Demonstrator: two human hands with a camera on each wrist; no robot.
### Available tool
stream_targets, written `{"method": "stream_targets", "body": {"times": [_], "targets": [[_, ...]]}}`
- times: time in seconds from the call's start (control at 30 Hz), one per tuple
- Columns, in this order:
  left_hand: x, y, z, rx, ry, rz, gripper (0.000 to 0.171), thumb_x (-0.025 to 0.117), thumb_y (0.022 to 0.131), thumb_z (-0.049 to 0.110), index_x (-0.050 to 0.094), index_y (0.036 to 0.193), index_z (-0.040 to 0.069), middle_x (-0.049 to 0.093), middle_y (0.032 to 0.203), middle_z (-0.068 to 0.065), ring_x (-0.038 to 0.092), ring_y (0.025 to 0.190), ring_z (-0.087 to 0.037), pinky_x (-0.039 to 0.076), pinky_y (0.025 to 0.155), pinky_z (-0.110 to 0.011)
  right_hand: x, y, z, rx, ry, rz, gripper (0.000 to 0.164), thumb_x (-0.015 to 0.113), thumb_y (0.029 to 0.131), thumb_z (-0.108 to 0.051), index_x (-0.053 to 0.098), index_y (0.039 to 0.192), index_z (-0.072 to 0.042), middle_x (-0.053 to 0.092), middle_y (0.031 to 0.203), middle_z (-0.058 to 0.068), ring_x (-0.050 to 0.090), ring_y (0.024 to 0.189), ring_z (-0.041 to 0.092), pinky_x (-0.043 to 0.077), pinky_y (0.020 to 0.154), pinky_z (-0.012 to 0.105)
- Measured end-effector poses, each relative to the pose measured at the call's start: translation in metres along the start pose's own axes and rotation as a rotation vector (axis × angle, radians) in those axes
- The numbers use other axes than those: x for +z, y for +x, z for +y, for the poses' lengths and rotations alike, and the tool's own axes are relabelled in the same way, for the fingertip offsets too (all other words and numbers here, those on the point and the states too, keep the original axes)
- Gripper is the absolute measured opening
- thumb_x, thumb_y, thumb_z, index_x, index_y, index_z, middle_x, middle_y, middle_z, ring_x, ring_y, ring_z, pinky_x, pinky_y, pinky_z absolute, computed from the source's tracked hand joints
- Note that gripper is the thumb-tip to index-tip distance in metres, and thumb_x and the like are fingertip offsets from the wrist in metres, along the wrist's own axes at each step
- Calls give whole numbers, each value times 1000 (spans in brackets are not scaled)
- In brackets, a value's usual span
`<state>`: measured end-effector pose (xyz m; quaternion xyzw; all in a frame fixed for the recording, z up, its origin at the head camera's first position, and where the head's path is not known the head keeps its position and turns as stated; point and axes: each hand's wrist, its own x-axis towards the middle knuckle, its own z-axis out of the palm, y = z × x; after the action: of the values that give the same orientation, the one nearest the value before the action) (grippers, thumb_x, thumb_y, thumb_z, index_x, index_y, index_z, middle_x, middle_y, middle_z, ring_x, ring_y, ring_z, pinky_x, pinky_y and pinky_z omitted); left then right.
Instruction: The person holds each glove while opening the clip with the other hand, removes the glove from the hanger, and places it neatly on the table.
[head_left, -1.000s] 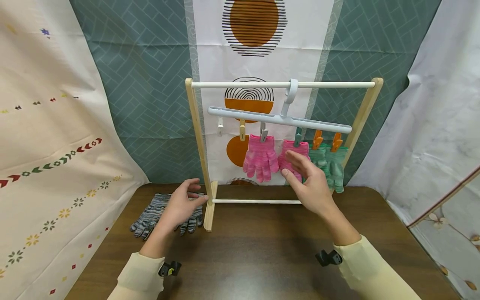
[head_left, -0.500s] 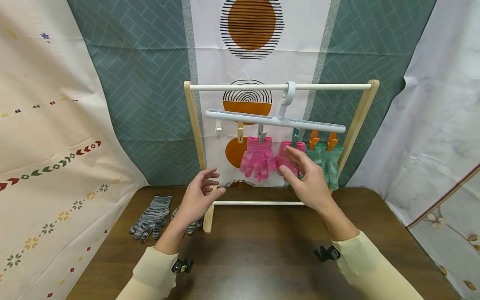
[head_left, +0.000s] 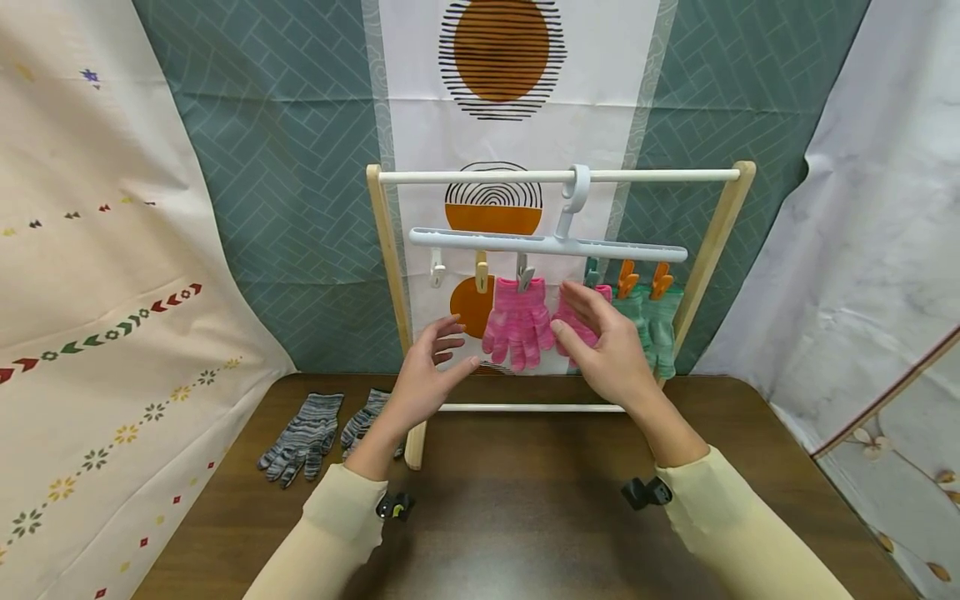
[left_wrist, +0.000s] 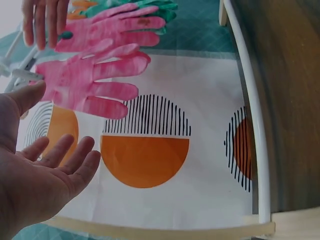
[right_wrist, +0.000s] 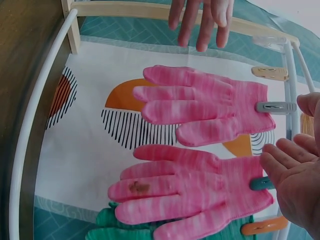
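Observation:
Two pink knit gloves hang by the cuff from a pale hanger (head_left: 480, 240): the left pink glove (head_left: 516, 329) by a grey clothespin (right_wrist: 276, 107), the right pink glove (right_wrist: 195, 192) by a teal clothespin (right_wrist: 261, 183). My right hand (head_left: 611, 350) is in front of the right pink glove, partly hiding it in the head view, fingers spread and holding nothing. Left of the left pink glove, my left hand (head_left: 429, 375) is raised, thumb apart from the fingers, also holding nothing. Whether either hand touches a glove, I cannot tell.
Green gloves (head_left: 663, 333) hang at the right under orange clothespins (head_left: 661, 282). A white clothespin (head_left: 437, 268) and a yellow clothespin (head_left: 482, 272) hang without gloves. The wooden rack (head_left: 390, 250) stands on the brown table (head_left: 517, 517), with grey striped gloves (head_left: 303, 435) at left.
My left hand has moved up and right, from over the grey gloves toward the left pink glove. My right hand has shifted slightly left. The hanger has swung a little and tilts less.

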<state>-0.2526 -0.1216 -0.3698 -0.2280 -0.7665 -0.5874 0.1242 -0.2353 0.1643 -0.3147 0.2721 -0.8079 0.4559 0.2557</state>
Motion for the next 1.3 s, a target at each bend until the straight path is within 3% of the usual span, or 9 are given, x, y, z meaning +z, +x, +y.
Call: {"method": "stream_targets", "body": {"times": [0.17, 0.33, 0.63, 1.07, 1.3], "targets": [[9, 13, 4, 9, -3, 12, 70, 79, 98, 17, 43, 157, 5, 55, 148, -16, 56, 133, -35, 43, 114, -55, 3, 6, 0, -8, 13, 6, 57, 73, 103, -17, 52, 154, -4, 58, 153, 13, 56, 141, 26, 46, 113, 43], [18, 26, 5, 26, -15, -5, 70, 79, 99, 22, 44, 157, 6, 55, 150, -17, 54, 136, -39, 41, 115, -58, 6, 12, 2, -1, 19, 3, 57, 73, 103, -18, 52, 154, -3, 57, 154, 11, 55, 142, 25, 46, 113, 42], [31, 44, 7, 38, -55, -21, 63, 76, 101, 22, 48, 155, 6, 60, 147, -10, 59, 133, -28, 48, 111, -47, 14, 25, -4, -2, 18, -23, 58, 72, 104, -21, 50, 155, -5, 56, 156, 12, 54, 143, 29, 47, 112, 48], [48, 62, 11, 39, -88, -24, 45, 74, 103, 24, 63, 144, 8, 74, 125, -6, 70, 102, -23, 60, 91, -34, 20, 41, -4, 32, 33, -37, 59, 70, 105, -21, 48, 156, 1, 55, 155, 17, 55, 142, 29, 46, 113, 44], [51, 63, 14, 46, -104, -26, 36, 68, 106, 20, 66, 137, 2, 76, 114, -11, 69, 92, -25, 62, 84, -38, 22, 48, -5, 63, 79, -34, 57, 68, 106, -24, 50, 154, 0, 58, 153, 15, 56, 141, 27, 45, 114, 43]]}}
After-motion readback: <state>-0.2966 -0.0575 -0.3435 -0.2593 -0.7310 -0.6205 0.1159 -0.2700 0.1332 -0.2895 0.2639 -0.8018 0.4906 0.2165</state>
